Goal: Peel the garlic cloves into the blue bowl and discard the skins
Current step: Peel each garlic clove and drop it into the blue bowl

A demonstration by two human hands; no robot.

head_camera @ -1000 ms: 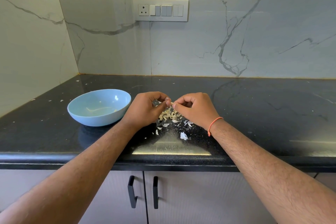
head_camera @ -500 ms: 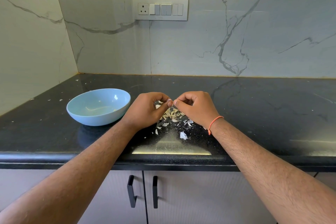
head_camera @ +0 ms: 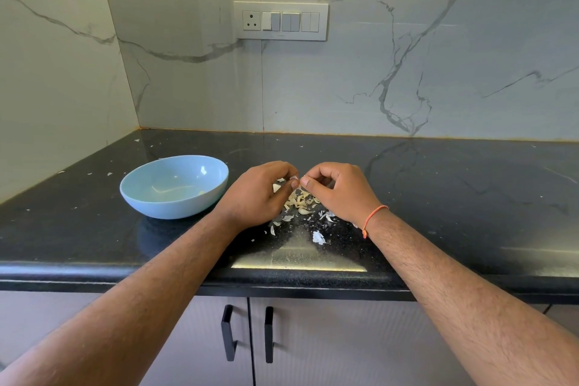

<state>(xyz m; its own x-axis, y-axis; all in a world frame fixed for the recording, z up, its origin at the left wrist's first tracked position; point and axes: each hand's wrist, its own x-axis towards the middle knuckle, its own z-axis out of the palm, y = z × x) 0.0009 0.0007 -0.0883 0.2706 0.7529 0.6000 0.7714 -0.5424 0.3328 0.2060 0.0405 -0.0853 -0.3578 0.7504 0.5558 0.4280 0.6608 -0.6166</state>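
Left hand (head_camera: 257,194) and right hand (head_camera: 340,189) pinch one garlic clove (head_camera: 297,180) above the skins (head_camera: 302,202); blue bowl (head_camera: 174,186) at 9 o'clock.

**Hands draw closer over the garlic pile**

Over the last second the left hand (head_camera: 257,194) and the right hand (head_camera: 336,189) have drawn a little closer: their fingertips now meet above the pile of garlic cloves (head_camera: 299,202), pinching something small and pale between them, too small to identify. The right hand's knuckles have lifted slightly and its fingers curl more tightly than a second ago. The left thumb has come forward to the meeting point, covering more of the cloves beneath it.
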